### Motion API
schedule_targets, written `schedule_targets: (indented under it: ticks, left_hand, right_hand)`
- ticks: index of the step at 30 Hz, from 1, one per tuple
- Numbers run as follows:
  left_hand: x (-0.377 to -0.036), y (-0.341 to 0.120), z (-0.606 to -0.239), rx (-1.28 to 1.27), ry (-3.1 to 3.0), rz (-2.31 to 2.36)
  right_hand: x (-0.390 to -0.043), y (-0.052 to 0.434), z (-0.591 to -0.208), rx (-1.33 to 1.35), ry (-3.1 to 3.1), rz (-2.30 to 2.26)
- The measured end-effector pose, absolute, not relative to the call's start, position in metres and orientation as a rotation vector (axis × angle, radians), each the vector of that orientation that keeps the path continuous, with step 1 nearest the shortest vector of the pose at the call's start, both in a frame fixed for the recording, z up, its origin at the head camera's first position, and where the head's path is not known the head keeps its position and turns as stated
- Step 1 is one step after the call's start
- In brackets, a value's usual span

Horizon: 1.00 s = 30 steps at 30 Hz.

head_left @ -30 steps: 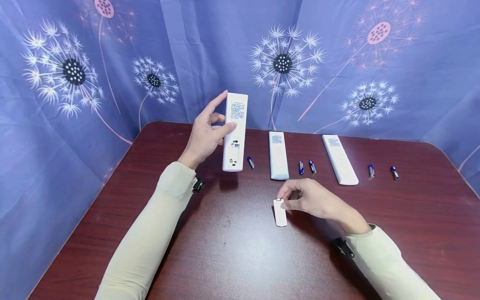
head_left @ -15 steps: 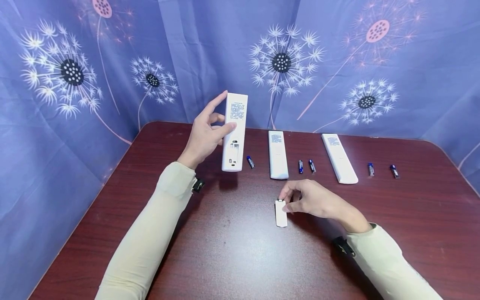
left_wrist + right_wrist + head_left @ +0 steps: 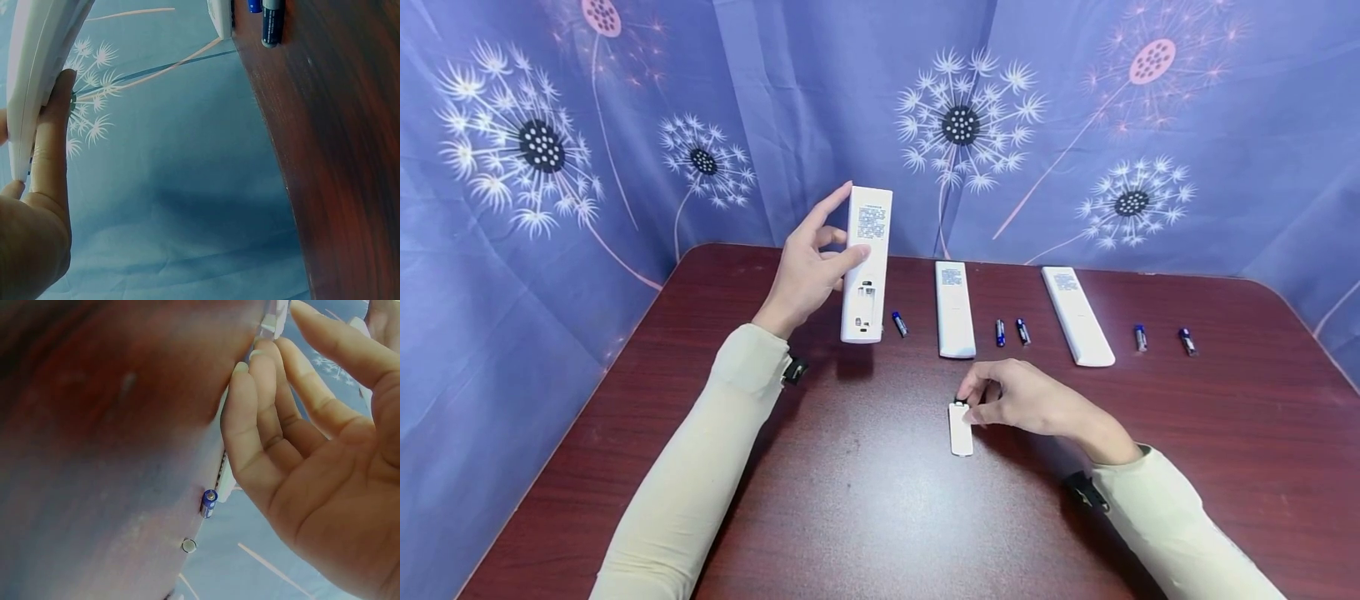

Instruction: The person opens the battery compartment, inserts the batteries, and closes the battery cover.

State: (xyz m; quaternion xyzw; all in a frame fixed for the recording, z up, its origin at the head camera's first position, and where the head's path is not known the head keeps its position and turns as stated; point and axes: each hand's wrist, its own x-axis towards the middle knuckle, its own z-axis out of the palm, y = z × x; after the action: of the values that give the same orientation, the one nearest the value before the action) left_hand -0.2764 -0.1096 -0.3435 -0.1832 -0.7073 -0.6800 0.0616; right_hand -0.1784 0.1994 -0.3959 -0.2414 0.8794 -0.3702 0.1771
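Note:
In the head view my left hand holds a white remote control up over the table, its back turned toward me. The thumb lies across the back, above the uncovered battery compartment, where bare contacts show. Seen from the left wrist, the remote's side edge rests between thumb and fingers. Lower and to the right, my right hand pinches the top end of a small white battery cover between thumb and fingertips, close over the table. A blue and silver battery lies just right of the held remote.
Two more white remotes, a middle one and a right one, lie back side up on the dark red table. Several batteries lie beside them, such as a battery at the right. A blue dandelion-print curtain hangs behind.
The battery cover in my right hand has swung slightly straighter and shifted a little to the right. The left hand keeps its hold on the remote control, almost still.

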Motion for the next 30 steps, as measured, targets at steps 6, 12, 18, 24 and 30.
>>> schedule_targets:
  ticks: [6,12,18,24,30]
  left_hand:
    - [-0.278,-0.113,-0.342,-0.566,-2.14,-2.027]
    - [-0.281,-0.118,-0.341,-0.572,-2.116,-2.035]
    - [-0.279,-0.122,-0.341,-0.56,-2.12,-2.029]
    - [-0.278,-0.122,-0.341,-0.563,-2.103,-2.046]
    - [-0.279,-0.121,-0.339,-0.557,-2.09,-2.058]
  right_hand:
    - [-0.18,0.197,-0.395,-0.707,2.519,-1.072]
    - [-0.181,0.189,-0.389,-0.732,2.605,-1.097]
    - [-0.187,0.177,-0.376,-0.777,2.706,-1.137]
    - [-0.197,0.16,-0.367,-0.851,2.806,-1.138]
    - [-0.22,0.146,-0.367,-1.015,2.923,-1.033]
